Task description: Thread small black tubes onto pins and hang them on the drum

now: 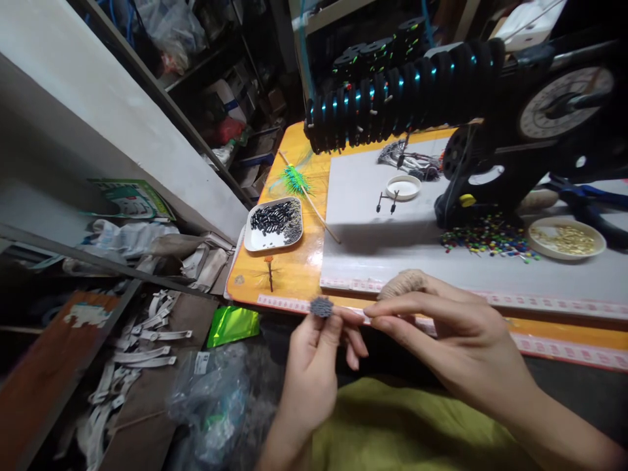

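My left hand (pixel 311 366) is closed round a dark grey bundle (pixel 321 307); its round, bumpy end shows above the thumb and forefinger. Just to the right, the thumb and forefinger of my right hand (pixel 456 337) pinch together near the left fingertips. Whatever lies in that pinch is too small to make out. A tan wrapping (pixel 403 282) covers one finger of the right hand. Both hands are over the table's front edge. Beyond the left hand, a white tray (pixel 248 241) holds black tube-like pieces and small grey bits.
A black machine (pixel 510 124) with a dial stands on a white board (pixel 353 196). On the board are loose coloured pins (pixel 490 237), a dish (pixel 532 245) of gold pieces, and pliers (pixel 589 203). A stick with green bristles (pixel 296 180) lies near the tray. Measuring tape (pixel 574 350) runs along the edge.
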The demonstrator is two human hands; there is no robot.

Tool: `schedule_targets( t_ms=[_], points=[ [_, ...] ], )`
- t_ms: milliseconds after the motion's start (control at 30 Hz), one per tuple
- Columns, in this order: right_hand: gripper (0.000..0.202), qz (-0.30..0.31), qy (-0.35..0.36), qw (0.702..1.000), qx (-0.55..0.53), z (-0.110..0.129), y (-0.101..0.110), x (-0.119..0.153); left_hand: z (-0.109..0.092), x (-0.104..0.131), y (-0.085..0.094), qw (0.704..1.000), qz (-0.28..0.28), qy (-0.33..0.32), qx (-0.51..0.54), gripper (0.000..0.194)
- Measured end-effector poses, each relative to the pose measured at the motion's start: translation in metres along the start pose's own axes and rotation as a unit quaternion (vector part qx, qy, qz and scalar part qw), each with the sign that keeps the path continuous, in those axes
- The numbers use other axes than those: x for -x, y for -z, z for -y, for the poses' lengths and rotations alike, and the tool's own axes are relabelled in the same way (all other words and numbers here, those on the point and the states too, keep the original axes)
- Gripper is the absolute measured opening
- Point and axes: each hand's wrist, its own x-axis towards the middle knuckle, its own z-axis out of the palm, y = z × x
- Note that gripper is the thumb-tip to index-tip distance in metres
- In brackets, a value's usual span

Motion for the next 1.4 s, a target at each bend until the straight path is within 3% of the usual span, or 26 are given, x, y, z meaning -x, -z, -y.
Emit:
schedule_targets(
  t_ms=[67, 133, 367, 500, 600, 700, 900, 1233, 1400],
  points=[
    [0.017, 0.006, -0.020, 0.999, -0.029, -0.001, -0.001, -0.001, 0.004, 0.002, -0.011, 0.998, 0.040, 0.034, 0.033, 0.042],
    [0.017, 0.017, -0.034, 0.998, -0.045, -0.002, 0.000, -0.001, 0.005, 0.004, -0.016, 0.998, 0.046, 0.046, 0.008, 0.047],
    [0.013, 0.041, -0.004, 0.999, -0.007, 0.002, 0.004, -0.001, 0.005, 0.015, -0.011, 0.989, 0.051, 0.041, -0.129, 0.044],
    [0.013, 0.031, 0.009, 0.999, 0.003, 0.003, 0.001, 0.004, 0.014, 0.017, -0.026, 0.999, -0.026, 0.020, -0.002, 0.033],
    [0.012, 0.019, 0.033, 0.999, 0.022, 0.001, 0.002, 0.010, 0.021, 0.017, -0.042, 0.987, -0.085, -0.031, 0.135, 0.027],
    [0.017, 0.026, 0.061, 0.996, 0.059, -0.002, 0.007, 0.017, 0.023, 0.019, -0.047, 0.976, -0.118, -0.073, 0.167, 0.026],
    [0.017, 0.048, 0.122, 0.981, 0.146, -0.007, 0.015, 0.025, 0.025, 0.026, -0.039, 0.977, -0.110, -0.130, 0.127, 0.023],
    [0.018, 0.047, 0.133, 0.976, 0.166, 0.000, 0.016, 0.028, 0.026, 0.026, -0.041, 0.979, -0.101, -0.096, 0.149, 0.023],
    [0.019, 0.039, 0.092, 0.991, 0.091, -0.001, 0.015, 0.026, 0.032, 0.030, -0.044, 0.975, -0.091, -0.059, 0.193, 0.021]
  ],
)
